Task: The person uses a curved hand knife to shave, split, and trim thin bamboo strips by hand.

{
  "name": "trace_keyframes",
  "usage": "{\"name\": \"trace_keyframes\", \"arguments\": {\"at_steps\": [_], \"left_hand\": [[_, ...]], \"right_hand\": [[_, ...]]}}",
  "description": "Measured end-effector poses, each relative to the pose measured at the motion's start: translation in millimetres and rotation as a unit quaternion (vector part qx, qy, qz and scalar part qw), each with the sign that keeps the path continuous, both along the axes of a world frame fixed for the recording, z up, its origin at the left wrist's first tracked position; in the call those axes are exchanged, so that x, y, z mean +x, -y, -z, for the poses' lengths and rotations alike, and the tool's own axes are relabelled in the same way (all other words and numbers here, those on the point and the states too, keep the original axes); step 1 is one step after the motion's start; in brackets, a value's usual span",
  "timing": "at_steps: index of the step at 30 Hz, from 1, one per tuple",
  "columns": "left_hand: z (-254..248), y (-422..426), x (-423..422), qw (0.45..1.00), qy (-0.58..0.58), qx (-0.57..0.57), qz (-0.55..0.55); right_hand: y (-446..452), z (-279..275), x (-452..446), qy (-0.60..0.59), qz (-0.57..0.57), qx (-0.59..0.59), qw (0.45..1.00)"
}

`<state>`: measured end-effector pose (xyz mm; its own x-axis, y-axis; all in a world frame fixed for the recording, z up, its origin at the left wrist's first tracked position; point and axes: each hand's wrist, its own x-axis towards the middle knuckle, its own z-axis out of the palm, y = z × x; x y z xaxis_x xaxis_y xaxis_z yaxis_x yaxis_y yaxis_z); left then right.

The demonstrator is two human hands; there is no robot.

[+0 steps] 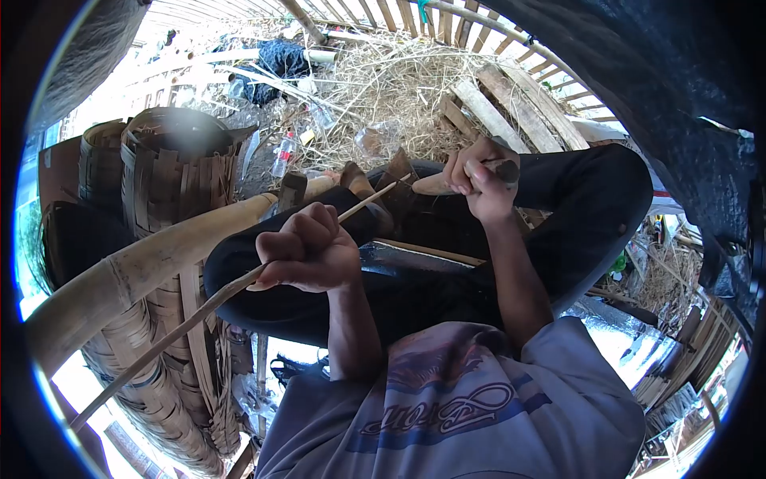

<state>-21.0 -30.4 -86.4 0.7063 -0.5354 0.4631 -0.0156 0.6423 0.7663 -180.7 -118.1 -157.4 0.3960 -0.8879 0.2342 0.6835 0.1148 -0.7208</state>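
My left hand (311, 247) is closed around a long, thin wooden stick (167, 339). The stick slants from the lower left up to a tip near the middle of the head view. My right hand (485, 177) makes a fist around a thick wooden handle (431, 186), whose pale end points at the stick's tip; the dark butt shows on the other side of the fist. Whether a blade is fixed to this handle I cannot make out. Both hands are above my crossed legs (590, 184), in dark trousers.
A thick bamboo pole (144, 259) slants beside my left knee, near tall woven bamboo baskets (179, 176). Straw (391, 88), a plastic bottle (283, 154) and wooden planks (519, 104) lie ahead. Dark plastic sheeting (662, 72) hangs at the right, and a slatted fence (447, 24) stands behind.
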Motion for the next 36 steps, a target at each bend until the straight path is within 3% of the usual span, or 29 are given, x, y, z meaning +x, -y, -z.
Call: {"name": "trace_keyframes", "arguments": {"at_steps": [2, 5, 7, 12, 14, 16, 17, 21, 23, 25, 28, 32, 34, 36], "left_hand": [[-1, 0, 0, 0.999, 0.022, -0.004, 0.031], [0, 0, 0, 0.997, -0.015, -0.032, 0.076], [1, 2, -1, 0.998, -0.001, -0.023, 0.058], [2, -1, 1, 0.999, 0.006, -0.015, 0.041], [3, -1, 1, 0.997, 0.015, -0.033, 0.067], [2, 0, 2, 0.997, 0.022, -0.029, 0.060], [2, 1, 3, 0.998, 0.032, -0.021, 0.050], [1, 2, 0, 1.000, 0.018, -0.002, 0.014], [1, 1, -1, 0.998, 0.012, -0.027, 0.049], [2, -2, -1, 0.999, 0.010, -0.025, 0.042], [3, 1, -1, 0.999, 0.014, -0.016, 0.030], [1, 2, -3, 0.999, 0.017, -0.003, 0.037], [1, 2, -2, 0.999, 0.017, -0.011, 0.049], [1, 1, -3, 0.997, 0.016, -0.026, 0.066]], "right_hand": [[-2, 12, 4, 0.006, 0.003, 0.001, 1.000], [1, 38, 15, -0.155, 0.016, 0.081, 0.984], [2, 46, 10, -0.124, 0.030, 0.047, 0.991], [6, -1, -4, 0.033, 0.017, -0.003, 0.999], [4, 17, -1, 0.011, 0.022, 0.009, 1.000], [4, 37, 8, -0.135, 0.052, 0.057, 0.988], [6, 41, 7, -0.079, 0.051, 0.079, 0.992], [-3, 10, -3, -0.076, 0.043, 0.031, 0.996], [-4, 7, -4, -0.055, 0.034, 0.034, 0.997], [-6, 27, 0, -0.017, 0.053, 0.048, 0.997], [-6, 63, 9, -0.193, 0.053, 0.094, 0.975], [-3, 32, 7, -0.136, 0.062, 0.064, 0.987], [-2, 13, -1, -0.027, 0.040, 0.031, 0.998], [-4, 21, 2, -0.020, 0.046, 0.037, 0.998]]}}
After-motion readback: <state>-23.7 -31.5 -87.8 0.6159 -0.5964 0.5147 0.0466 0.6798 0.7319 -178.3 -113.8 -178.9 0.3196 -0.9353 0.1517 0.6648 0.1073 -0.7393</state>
